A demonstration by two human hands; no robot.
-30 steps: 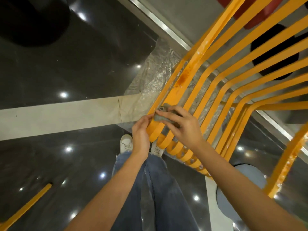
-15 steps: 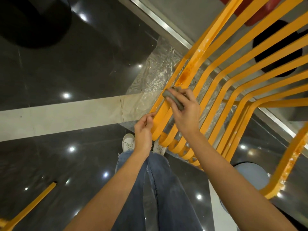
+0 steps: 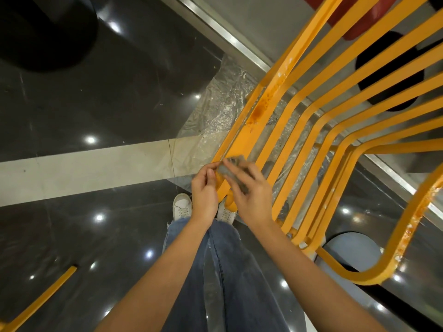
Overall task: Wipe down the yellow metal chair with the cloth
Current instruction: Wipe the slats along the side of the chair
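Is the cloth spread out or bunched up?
Bunched up: the cloth is a small grey wad under the right hand's fingers on the chair.
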